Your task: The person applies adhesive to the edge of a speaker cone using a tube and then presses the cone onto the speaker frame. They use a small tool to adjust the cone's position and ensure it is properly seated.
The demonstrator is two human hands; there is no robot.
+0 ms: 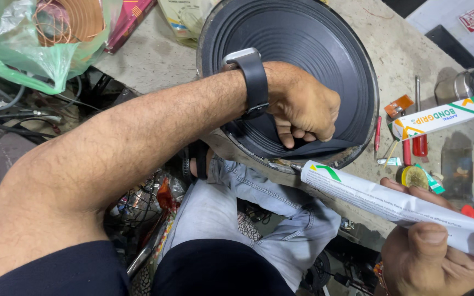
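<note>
Two hands work at a large black speaker cone (pixel 303 49) lying face up on the grey desk (pixel 396 49). The left hand (pixel 303 107), with a dark watch (pixel 253 82) on its wrist, rests inside the cone near its front edge; its fingers (pixel 286 134) are curled shut on a lifted flap of the cone's black edge. The right hand (pixel 434 252), at the lower right, has its fingers wrapped closed around a white glue tube (pixel 396 205), thumb on top. The tube's nozzle touches or nearly touches the speaker's rim just below the left hand.

As for containers, a green plastic bag (pixel 23 55) at the upper left holds a coil of copper wire (pixel 69 19). A long white carton (pixel 440 116) lies on the desk to the right of the speaker; its contents cannot be seen. Beside it lie a red-handled screwdriver (pixel 419 140) and a small round yellow tin (pixel 412 176).
</note>
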